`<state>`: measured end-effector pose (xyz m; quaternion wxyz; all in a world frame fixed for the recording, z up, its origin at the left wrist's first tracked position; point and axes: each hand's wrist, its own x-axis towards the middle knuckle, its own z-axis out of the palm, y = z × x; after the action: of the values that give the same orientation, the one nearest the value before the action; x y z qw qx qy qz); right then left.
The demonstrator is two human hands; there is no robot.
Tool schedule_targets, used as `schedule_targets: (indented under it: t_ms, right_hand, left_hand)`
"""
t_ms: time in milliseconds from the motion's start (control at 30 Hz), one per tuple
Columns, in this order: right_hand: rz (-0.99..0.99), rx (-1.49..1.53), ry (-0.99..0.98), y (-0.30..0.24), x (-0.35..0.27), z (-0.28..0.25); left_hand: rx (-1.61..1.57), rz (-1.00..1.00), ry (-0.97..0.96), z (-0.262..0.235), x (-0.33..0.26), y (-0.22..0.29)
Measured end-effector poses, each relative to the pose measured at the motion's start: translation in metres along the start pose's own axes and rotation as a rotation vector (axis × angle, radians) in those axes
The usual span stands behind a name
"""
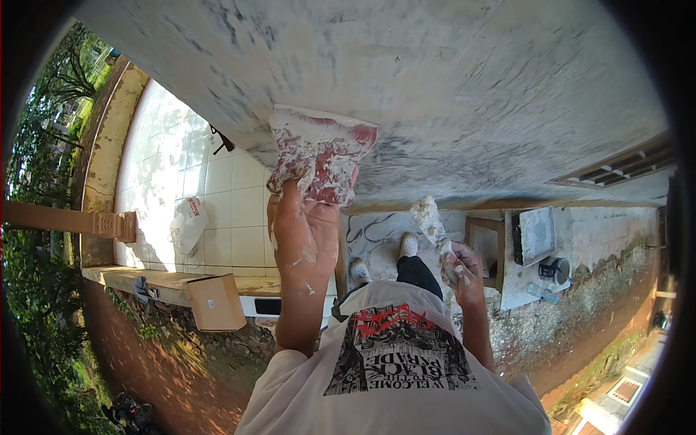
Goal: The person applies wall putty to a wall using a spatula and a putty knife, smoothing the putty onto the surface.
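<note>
My left hand (308, 228) is raised in front of the grey-white wall (449, 80), its fingers closed on a red plastic putty spreader (335, 174). White putty is smeared thickly over the spreader. Its far edge lies at or close to the wall; I cannot tell whether it touches. Lower and to the right, my right hand (465, 270) grips a putty knife (429, 220) whose blade is coated in white putty. Both hands carry white smears. Dark, streaky patches show through the coat on the wall.
A small table (518, 286) at the right bears a putty-filled tray (536, 233), a dark pot (554, 270) and a clear bottle (542, 293). A cardboard box (216, 303) and a white plastic bag (190, 226) are at the left. A vent grille (616, 165) sits in the wall.
</note>
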<state>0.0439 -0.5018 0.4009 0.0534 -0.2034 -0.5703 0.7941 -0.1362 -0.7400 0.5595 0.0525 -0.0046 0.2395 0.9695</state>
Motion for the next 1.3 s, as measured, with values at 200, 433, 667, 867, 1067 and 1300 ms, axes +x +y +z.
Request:
schedule_targets:
  t_ms: [200, 433, 667, 867, 1067, 1300]
  right_hand:
    - [-0.067, 0.033, -0.018, 0.004, -0.002, -0.006]
    - [-0.055, -0.011, -0.028, 0.008, -0.003, -0.006]
    - [0.016, -0.010, 0.032, 0.006, -0.009, -0.007]
    - [-0.028, -0.135, -0.009, 0.019, -0.001, -0.029]
    - [-0.011, -0.045, -0.063, 0.007, 0.004, -0.022]
    - [0.016, -0.112, -0.076, 0.018, 0.018, -0.040]
  left_hand:
    - [0.338, 0.048, 0.171, -0.115, 0.001, -0.033]
    - [-0.063, -0.326, 0.202, -0.272, 0.020, -0.123]
    - [-0.206, -0.205, 0.331, -0.324, 0.050, -0.162]
    - [-0.274, -0.042, 0.434, -0.309, 0.110, -0.151]
    - [-0.090, -0.026, 0.522, -0.192, 0.099, -0.127]
    - [-0.144, -0.036, 0.481, -0.241, 0.049, -0.147]
